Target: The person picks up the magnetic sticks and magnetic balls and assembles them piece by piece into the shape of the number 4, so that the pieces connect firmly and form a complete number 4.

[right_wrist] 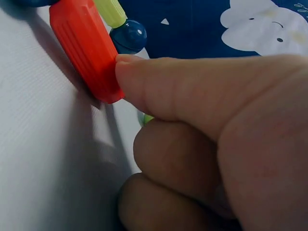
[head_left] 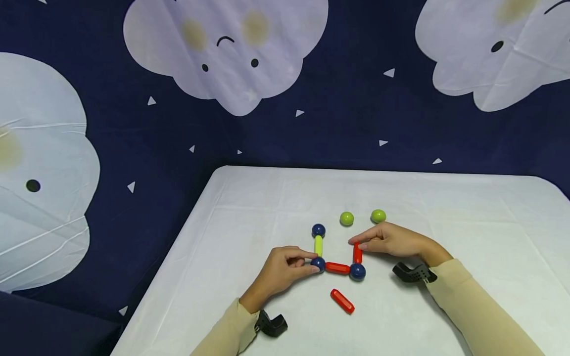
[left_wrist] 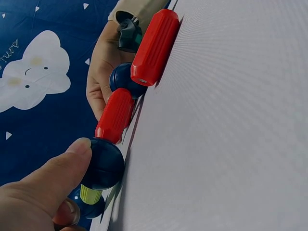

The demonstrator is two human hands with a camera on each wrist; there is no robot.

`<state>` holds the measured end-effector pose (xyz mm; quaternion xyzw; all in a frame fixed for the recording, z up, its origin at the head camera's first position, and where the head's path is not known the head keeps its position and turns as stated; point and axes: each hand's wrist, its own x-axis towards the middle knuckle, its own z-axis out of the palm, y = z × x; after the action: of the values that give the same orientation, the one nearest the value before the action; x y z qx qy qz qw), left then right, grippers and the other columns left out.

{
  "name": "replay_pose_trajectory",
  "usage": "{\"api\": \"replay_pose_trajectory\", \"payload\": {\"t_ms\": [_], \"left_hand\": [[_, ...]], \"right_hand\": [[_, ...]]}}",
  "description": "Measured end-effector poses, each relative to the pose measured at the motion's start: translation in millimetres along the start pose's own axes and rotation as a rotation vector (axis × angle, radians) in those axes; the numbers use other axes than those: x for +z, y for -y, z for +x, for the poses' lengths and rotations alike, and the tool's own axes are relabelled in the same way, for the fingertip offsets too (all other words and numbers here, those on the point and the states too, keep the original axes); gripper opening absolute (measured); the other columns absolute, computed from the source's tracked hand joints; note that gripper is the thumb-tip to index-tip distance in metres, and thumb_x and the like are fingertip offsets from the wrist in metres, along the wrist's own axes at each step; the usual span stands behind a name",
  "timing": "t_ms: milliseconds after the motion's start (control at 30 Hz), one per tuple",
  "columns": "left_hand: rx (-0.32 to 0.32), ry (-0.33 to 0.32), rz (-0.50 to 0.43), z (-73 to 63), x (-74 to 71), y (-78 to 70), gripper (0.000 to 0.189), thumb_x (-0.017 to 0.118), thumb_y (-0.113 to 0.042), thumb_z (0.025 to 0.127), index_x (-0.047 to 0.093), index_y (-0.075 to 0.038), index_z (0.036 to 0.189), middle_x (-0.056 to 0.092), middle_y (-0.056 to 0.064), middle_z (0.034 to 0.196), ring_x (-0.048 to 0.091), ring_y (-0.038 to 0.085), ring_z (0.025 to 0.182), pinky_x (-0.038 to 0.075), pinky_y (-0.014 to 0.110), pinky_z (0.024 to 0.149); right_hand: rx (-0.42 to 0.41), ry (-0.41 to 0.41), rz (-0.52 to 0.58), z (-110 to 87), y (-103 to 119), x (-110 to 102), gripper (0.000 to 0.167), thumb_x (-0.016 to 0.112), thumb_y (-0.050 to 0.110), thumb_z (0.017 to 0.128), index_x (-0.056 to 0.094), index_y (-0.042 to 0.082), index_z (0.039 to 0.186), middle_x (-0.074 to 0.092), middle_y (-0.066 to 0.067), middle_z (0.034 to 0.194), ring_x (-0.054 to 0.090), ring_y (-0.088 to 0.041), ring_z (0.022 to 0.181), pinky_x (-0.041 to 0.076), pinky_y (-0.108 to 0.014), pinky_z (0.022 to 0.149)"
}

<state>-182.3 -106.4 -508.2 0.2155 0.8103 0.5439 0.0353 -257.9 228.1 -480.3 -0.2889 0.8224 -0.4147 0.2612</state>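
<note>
On the white table lies a U-shaped chain of balls and rods. My left hand (head_left: 282,269) pinches the blue ball (head_left: 318,264) at its left corner between thumb and fingers. From that ball a yellow-green rod (head_left: 318,245) runs back to another blue ball (head_left: 318,230). A red rod (head_left: 337,268) links it to the blue ball (head_left: 357,272) at the right corner. My right hand (head_left: 396,240) holds the far end of a second red rod (head_left: 357,253) rising from there; in the right wrist view the thumb presses that rod's side (right_wrist: 86,53).
One loose red rod (head_left: 342,301) lies in front of the chain, nearer the person. Behind it sit two green balls, one (head_left: 347,218) on its own and one (head_left: 378,216) just beyond the right hand. A dark cloth with clouds hangs behind the table.
</note>
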Motion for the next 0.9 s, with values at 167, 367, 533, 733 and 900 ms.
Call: {"api": "replay_pose_trajectory", "payload": {"t_ms": [167,367,533,733,900], "left_hand": [[-0.005,0.004,0.002,0.6,-0.5,-1.8,0.023,0.085,-0.034,0.086,0.081,-0.029,0.107,0.054,-0.008,0.069,0.046,0.006,0.062,0.036,0.020,0.056],[-0.015,0.006,-0.002,0.4,-0.5,-2.3,0.023,0.085,-0.034,0.086,0.081,-0.029,0.108,0.054,-0.009,0.069,0.046,0.006,0.062,0.036,0.019,0.056],[-0.016,0.005,-0.002,-0.3,0.5,-3.2,0.023,0.085,-0.033,0.085,0.081,-0.028,0.107,0.055,-0.009,0.069,0.046,0.005,0.061,0.036,0.019,0.056],[-0.007,0.017,0.002,-1.1,2.5,-3.2,0.024,0.085,-0.032,0.086,0.081,-0.024,0.108,0.052,-0.008,0.069,0.046,0.005,0.064,0.037,0.020,0.058],[0.144,-0.031,0.127,4.9,4.9,-14.5,0.023,0.087,-0.027,0.084,0.082,-0.017,0.104,0.049,-0.010,0.070,0.046,0.007,0.066,0.038,0.021,0.059]], "right_hand": [[0.019,-0.040,0.006,0.6,3,3,0.039,0.070,0.028,0.099,0.068,0.015,0.135,0.046,0.008,0.064,0.040,-0.007,0.056,0.033,-0.024,0.055],[0.033,-0.132,-0.057,5.0,2,12,0.044,0.075,0.036,0.094,0.069,0.017,0.134,0.040,0.009,0.057,0.036,-0.006,0.048,0.027,-0.023,0.047],[0.037,-0.206,-0.081,4.3,-2,17,0.042,0.072,0.040,0.096,0.071,0.019,0.131,0.044,0.008,0.058,0.039,-0.008,0.051,0.030,-0.025,0.049],[0.072,-0.284,-0.020,-0.3,-6,18,0.035,0.066,0.039,0.100,0.073,0.019,0.128,0.046,0.002,0.067,0.043,-0.012,0.058,0.034,-0.026,0.054],[0.059,-0.361,0.068,-4.8,-7,13,0.034,0.068,0.039,0.099,0.075,0.019,0.125,0.049,-0.001,0.075,0.043,-0.013,0.064,0.036,-0.026,0.056]]}}
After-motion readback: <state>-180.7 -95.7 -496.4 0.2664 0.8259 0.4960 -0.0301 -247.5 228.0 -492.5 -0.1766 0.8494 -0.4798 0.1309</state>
